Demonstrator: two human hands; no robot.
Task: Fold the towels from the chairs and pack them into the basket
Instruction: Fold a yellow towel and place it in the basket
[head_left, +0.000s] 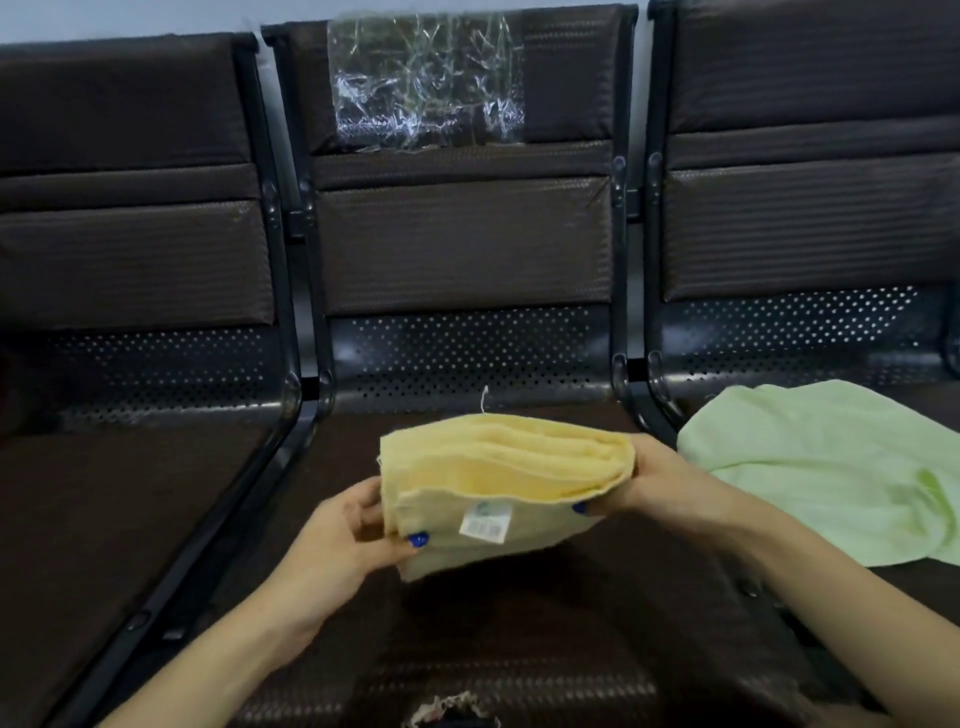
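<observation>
In the head view, a small white label (485, 524) was stitched to the near face of the yellow towel (498, 488). It carried a barcode on its lower part and a faint greenish mark above, but no lettering on it could be read. The towel itself was pale yellow terry, folded into a thick stack of several layers whose folded edges showed along the top, with a loose thread standing up at its 12 o'clock edge. It was held in the air above the seat of the middle chair (467, 249), just below the centre of the picture.

The left hand (358, 540) gripped the towel's 8 o'clock corner, thumb pressed on the near face and fingers curled behind. The right hand (623, 483) pinched the 3 o'clock end of the stack, its thumb on the near face. Both thumbnails were painted blue.

A light green towel (831, 467) lay spread and rumpled on the seat of the right chair (810, 218), at 3 o'clock from the yellow one and apart from it. Crinkled clear plastic film (426, 78) covered part of the middle chair's backrest at 12 o'clock. The left chair (130, 249) stood at 9 o'clock.
</observation>
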